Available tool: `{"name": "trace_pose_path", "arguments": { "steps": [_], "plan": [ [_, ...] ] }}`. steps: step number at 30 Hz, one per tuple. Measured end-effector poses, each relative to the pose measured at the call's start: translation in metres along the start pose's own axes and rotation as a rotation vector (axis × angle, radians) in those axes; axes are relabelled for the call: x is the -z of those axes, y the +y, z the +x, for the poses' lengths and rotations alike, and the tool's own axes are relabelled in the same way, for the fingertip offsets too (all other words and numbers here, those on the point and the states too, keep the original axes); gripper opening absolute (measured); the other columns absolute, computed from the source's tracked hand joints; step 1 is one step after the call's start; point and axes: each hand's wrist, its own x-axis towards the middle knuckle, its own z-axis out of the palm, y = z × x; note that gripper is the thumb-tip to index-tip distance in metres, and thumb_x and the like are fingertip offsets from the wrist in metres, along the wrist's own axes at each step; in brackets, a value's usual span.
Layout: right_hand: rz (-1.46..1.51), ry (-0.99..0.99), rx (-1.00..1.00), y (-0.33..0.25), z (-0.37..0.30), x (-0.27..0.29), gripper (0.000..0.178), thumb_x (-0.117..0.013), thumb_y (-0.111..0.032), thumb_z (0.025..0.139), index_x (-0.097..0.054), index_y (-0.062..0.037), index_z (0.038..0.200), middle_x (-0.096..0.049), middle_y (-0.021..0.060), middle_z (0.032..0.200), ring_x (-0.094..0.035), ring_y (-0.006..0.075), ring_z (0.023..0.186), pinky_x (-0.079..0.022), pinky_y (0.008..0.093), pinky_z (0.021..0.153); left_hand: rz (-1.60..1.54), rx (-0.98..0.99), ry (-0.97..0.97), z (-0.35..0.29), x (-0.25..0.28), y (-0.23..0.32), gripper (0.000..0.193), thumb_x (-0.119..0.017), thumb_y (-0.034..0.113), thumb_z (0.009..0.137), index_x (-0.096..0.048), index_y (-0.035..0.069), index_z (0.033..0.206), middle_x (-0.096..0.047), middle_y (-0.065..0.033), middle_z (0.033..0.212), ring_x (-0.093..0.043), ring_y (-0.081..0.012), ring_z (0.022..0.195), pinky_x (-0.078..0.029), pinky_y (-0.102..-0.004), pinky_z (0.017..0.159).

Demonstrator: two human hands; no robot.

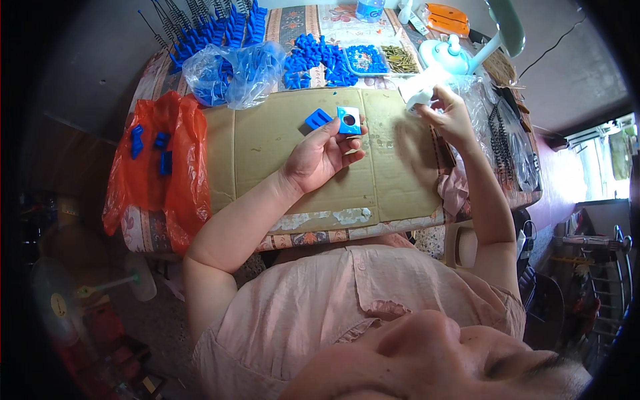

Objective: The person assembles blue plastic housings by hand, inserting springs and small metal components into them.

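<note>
My left hand (323, 153) rests palm-up over a brown cardboard sheet (267, 160) and holds a square blue plastic part with a round hole (349, 120) between thumb and fingers. A second small blue part (318, 118) lies on the cardboard just left of it. My right hand (448, 115) is raised at the right end of the cardboard, with its fingers on a white object (421, 98) in bright lamp light; what that object is stays unclear.
An orange plastic bag (163, 167) with blue parts hangs at the table's left. A clear bag of blue parts (230, 73), loose blue pieces (320, 60), a tray of brass pins (400, 59), a desk lamp (467, 53) and black springs (500, 133) ring the cardboard.
</note>
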Motion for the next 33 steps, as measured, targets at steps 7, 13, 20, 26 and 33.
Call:
{"name": "trace_pose_path", "arguments": {
  "steps": [7,13,20,26,33],
  "plan": [
    [0.364,-0.238,0.300,-0.062,0.005,0.001,0.031,-0.057,0.004,0.076,-0.046,0.0005,0.105,-0.062,0.0160,0.097,-0.061,0.0194,0.089,-0.051,0.0324,0.077,0.058,0.012,0.030,0.000,0.005,0.001,0.049,-0.044,0.033,0.093,-0.037,0.000,0.128,-0.054,-0.0082,0.111,-0.055,-0.0130,0.086,-0.046,-0.0348,0.088],
    [0.250,-0.252,0.298,-0.051,-0.007,-0.027,0.023,-0.066,-0.004,0.075,-0.056,-0.0002,0.096,-0.058,0.0034,0.083,-0.056,0.0088,0.078,-0.045,0.0250,0.070,0.017,0.050,0.034,0.003,0.008,0.000,0.048,-0.043,0.033,0.094,-0.037,0.001,0.128,-0.054,-0.0088,0.112,-0.055,-0.0137,0.087,-0.046,-0.0361,0.088],
    [0.046,-0.240,0.365,-0.045,-0.001,-0.028,0.028,-0.066,-0.007,0.077,-0.058,-0.0030,0.105,-0.061,0.0048,0.087,-0.058,0.0131,0.078,-0.046,0.0266,0.071,0.004,0.052,0.060,0.002,0.005,0.002,0.047,-0.044,0.033,0.093,-0.038,0.002,0.128,-0.054,-0.0100,0.113,-0.056,-0.0151,0.088,-0.045,-0.0366,0.089],
    [0.036,-0.200,0.319,-0.054,-0.001,-0.019,0.031,-0.066,-0.002,0.076,-0.059,-0.0033,0.107,-0.062,0.0068,0.090,-0.058,0.0131,0.077,-0.046,0.0269,0.069,-0.010,0.059,0.057,0.003,0.006,0.002,0.048,-0.046,0.031,0.092,-0.038,0.002,0.129,-0.055,-0.0107,0.112,-0.057,-0.0159,0.089,-0.046,-0.0362,0.088],
    [0.030,-0.195,0.313,-0.057,-0.003,-0.017,0.030,-0.065,-0.002,0.076,-0.059,-0.0035,0.106,-0.063,0.0075,0.091,-0.058,0.0138,0.075,-0.046,0.0264,0.066,0.033,0.055,0.074,0.001,0.003,0.003,0.049,-0.046,0.032,0.093,-0.037,0.001,0.129,-0.055,-0.0120,0.111,-0.058,-0.0165,0.089,-0.047,-0.0357,0.087]
  ]
}}
